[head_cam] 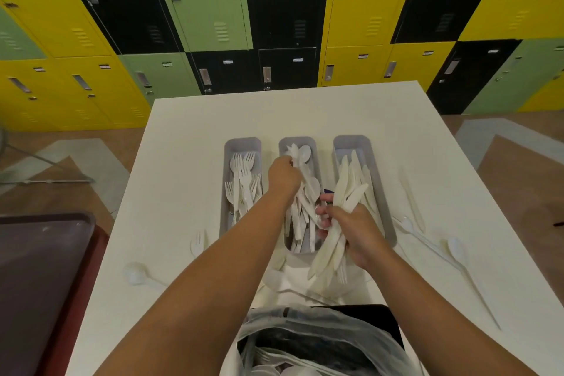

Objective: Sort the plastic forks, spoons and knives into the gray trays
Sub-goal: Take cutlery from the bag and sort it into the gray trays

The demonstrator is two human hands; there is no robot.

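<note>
Your fingers (324,211) on the right hand (357,232) are curled round a thick bundle of white knives (337,223) — blades fanning up over the near end of the right tray (351,143), handles trailing down toward you. Your left hand (283,175) is closed round a few white spoons (300,154), held above the middle tray (297,141), which already carries a jumble of spoons and handles. Both forearms reach in from the near edge of the bench (189,137).

Taking the middle tray as the landmark: the left tray (242,143) stands just beside it on the left and holds forks (244,180), tines pointing away from you; the right tray, just beside it on the other side, holds knives. Left of the trays a lone fork (197,243) and a loose spoon (135,273) lie on the bench; to the right lie a knife (412,198) and two long spoons (456,249). Nearer you than the middle tray sits a clear plastic bag (320,333) with more white cutlery inside. Well left, off the bench — a dark red tray (45,253). Beyond the bench stand yellow, green and black lockers (198,3).
</note>
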